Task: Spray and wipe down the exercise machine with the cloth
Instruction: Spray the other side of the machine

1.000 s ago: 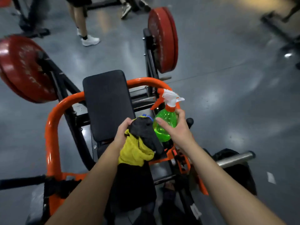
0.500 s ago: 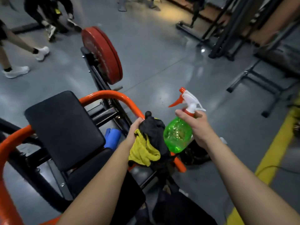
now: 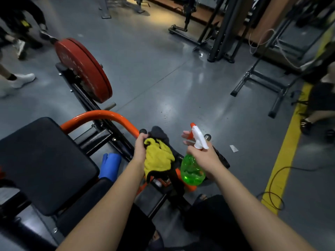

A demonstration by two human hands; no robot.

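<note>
Grey floor (image 3: 163, 78), smooth and glossy, light glare on it. A matte yellow line (image 3: 286, 156) is painted down the right side and a thin black cable (image 3: 272, 187) loops over it. Black square-tube racks (image 3: 223, 33) stand at the far side.

The exercise machine (image 3: 101, 115) fills the lower left of my view: a curved orange round-tube frame over black steel members. Its flat rectangular pad (image 3: 45, 163) is black with rounded corners and a leather-like skin. A thick red disc weight plate (image 3: 81, 69) sits on a peg at the far end, tilted. A blue foam-looking roll (image 3: 111, 166) lies under the frame, just beside the pad.

The cloth (image 3: 157, 158) is fuzzy, yellow on one face and dark grey on the other. It is bunched up and hangs against the machine at the near end of the orange tube, by its round black end cap.

The spray bottle (image 3: 192, 171) has a translucent green, bulbous plastic body, a white head and an orange trigger. It is held off the machine, just right of the cloth, nozzle pointing away.

Left grip (image 3: 140, 149): clenched on the top of the cloth.
Right grip (image 3: 204, 156): wrapped round the bottle neck, fingers (image 3: 185, 134) extended past the trigger.

A small white paper scrap (image 3: 233, 148) lies on the floor beyond the bottle.
</note>
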